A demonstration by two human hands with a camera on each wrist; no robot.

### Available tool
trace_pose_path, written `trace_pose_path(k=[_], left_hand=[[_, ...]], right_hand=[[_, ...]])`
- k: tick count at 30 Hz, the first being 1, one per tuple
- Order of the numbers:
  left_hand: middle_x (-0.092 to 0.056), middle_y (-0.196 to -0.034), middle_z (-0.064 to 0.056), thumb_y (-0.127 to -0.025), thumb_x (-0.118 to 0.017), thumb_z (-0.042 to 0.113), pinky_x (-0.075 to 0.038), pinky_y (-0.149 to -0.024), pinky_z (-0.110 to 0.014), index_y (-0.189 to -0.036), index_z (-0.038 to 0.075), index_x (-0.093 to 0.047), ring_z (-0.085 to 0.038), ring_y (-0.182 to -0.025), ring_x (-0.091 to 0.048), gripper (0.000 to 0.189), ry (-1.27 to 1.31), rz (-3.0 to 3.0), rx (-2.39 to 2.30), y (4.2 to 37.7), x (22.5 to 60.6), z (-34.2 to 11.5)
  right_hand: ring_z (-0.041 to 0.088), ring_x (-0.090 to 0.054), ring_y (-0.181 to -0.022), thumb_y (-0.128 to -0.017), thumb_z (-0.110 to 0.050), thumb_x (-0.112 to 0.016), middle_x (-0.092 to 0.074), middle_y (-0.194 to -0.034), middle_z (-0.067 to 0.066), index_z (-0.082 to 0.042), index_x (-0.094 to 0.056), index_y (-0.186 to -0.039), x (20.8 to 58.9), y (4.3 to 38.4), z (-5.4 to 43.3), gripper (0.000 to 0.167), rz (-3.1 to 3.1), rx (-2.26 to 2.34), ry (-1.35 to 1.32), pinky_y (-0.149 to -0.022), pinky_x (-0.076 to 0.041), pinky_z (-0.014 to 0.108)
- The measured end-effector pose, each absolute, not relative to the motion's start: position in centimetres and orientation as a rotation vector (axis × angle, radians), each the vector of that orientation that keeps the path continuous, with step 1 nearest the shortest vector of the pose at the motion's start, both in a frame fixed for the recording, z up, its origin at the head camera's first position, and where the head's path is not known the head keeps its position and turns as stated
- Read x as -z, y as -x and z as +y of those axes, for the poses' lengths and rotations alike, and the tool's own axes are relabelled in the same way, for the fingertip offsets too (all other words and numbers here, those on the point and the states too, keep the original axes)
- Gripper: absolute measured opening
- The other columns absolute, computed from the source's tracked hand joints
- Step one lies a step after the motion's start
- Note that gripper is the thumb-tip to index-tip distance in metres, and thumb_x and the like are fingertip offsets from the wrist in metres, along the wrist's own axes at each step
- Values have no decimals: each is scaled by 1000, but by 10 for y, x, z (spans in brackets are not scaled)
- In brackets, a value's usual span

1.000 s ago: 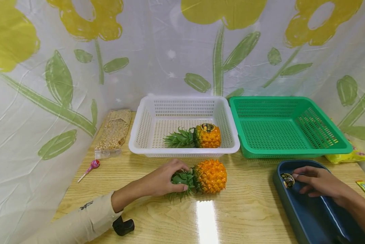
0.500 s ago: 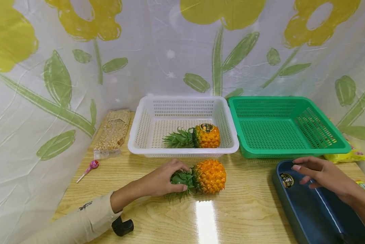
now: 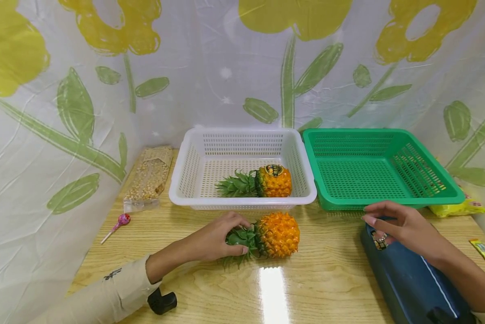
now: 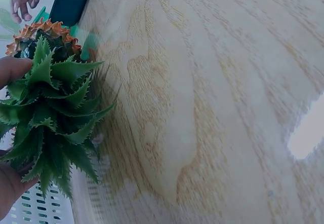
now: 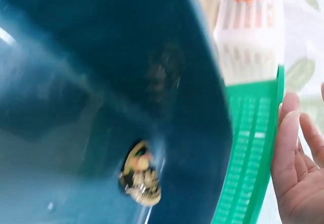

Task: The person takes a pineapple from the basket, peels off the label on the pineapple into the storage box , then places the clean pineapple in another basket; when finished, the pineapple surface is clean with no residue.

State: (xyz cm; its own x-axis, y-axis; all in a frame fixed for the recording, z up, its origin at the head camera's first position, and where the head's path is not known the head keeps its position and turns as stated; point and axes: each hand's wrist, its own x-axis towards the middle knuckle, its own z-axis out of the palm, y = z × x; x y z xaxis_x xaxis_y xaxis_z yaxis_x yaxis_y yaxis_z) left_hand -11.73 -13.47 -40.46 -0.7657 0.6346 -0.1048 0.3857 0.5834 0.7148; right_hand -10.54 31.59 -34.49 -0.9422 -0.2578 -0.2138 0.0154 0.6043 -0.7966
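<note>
On the table lies a small orange pineapple (image 3: pixel 280 235) with a green crown, and my left hand (image 3: pixel 215 240) grips its leaves between thumb and fingers. The left wrist view shows the spiky crown (image 4: pixel 55 117) close up between thumb and fingers. My right hand (image 3: pixel 412 231) hovers over the far end of a dark blue tray (image 3: pixel 424 283), its fingers loosely bent and nothing visible in them. Inside that tray, near its end, sits a black-and-gold oval sticker (image 5: pixel 143 176); in the head view the hand partly covers it.
Behind stand a white basket (image 3: pixel 242 201) containing another pineapple (image 3: pixel 276 182) with a sticker, and a green basket (image 3: pixel 392 201). A bag of kernels (image 3: pixel 147 177) and a lollipop (image 3: pixel 122 219) lie left; a yellow packet (image 3: pixel 461 208) and a small wrapped sweet (image 3: pixel 483 250) lie right.
My right hand has lifted from beside the sticker in the tray and moved left over the tray's far end. The left hand and its pineapple have stayed in place.
</note>
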Motion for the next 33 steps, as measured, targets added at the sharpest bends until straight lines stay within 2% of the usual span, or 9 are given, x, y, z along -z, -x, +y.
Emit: trace_pose_path(k=[4, 8, 12, 16, 24, 30, 33], left_hand=[[-49, -142, -7, -92, -72, 41, -47, -103, -52, -134, 18, -57, -29, -129, -51, 50, -825, 2466, -988, 117, 404, -135], [-49, -143, -7, -92, -72, 41, -47, -103, -52, -134, 17, -57, -29, -130, -51, 50, -829, 2466, -986, 117, 404, -135], [-49, -141, -7, -92, -72, 41, -47, -103, -51, -134, 17, -57, -28, -128, -52, 51, -835, 2467, -988, 117, 404, -135], [-50, -138, -7, -92, -72, 41, -48, -102, -49, -134, 16, -57, -25, -125, -54, 51, -839, 2474, -985, 117, 405, -135], [-50, -139, -8, -93, -71, 39, -48, -103, -51, -135, 15, -57, -28, -126, -53, 51, -860, 2486, -980, 117, 404, -134], [-51, -138, -7, -93, -71, 39, -48, -102, -51, -135, 14, -57, -27, -125, -53, 51, -858, 2488, -981, 117, 405, -135], [-51, -138, -6, -93, -71, 38, -47, -103, -50, -135, 16, -57, -26, -126, -53, 50, -852, 2491, -971, 117, 405, -134]], right_hand=[[22, -67, -85, -105, -26, -55, -65, -115, -8, -5, -49, -139, 346, 105, 302, 40, 2485, 1303, 275, -66, -56, 36], [25, -66, -83, -105, -26, -55, -66, -110, 4, -8, -51, -136, 345, 104, 286, 37, 2460, 1312, 320, -66, -55, 36], [28, -66, -84, -104, -27, -57, -62, -117, 16, -8, -53, -135, 343, 104, 272, 36, 2435, 1316, 353, -66, -55, 36], [30, -66, -86, -103, -29, -58, -59, -126, 18, -9, -54, -133, 341, 106, 260, 36, 2419, 1310, 367, -67, -55, 38], [28, -67, -86, -101, -27, -62, -61, -120, 17, -10, -56, -130, 345, 110, 242, 34, 2379, 1317, 410, -65, -53, 36], [31, -65, -87, -99, -29, -64, -62, -120, 18, -11, -58, -126, 347, 113, 228, 33, 2371, 1289, 421, -65, -53, 38], [28, -65, -86, -99, -28, -65, -61, -119, 19, -9, -59, -124, 349, 113, 222, 32, 2373, 1293, 442, -63, -53, 37]])
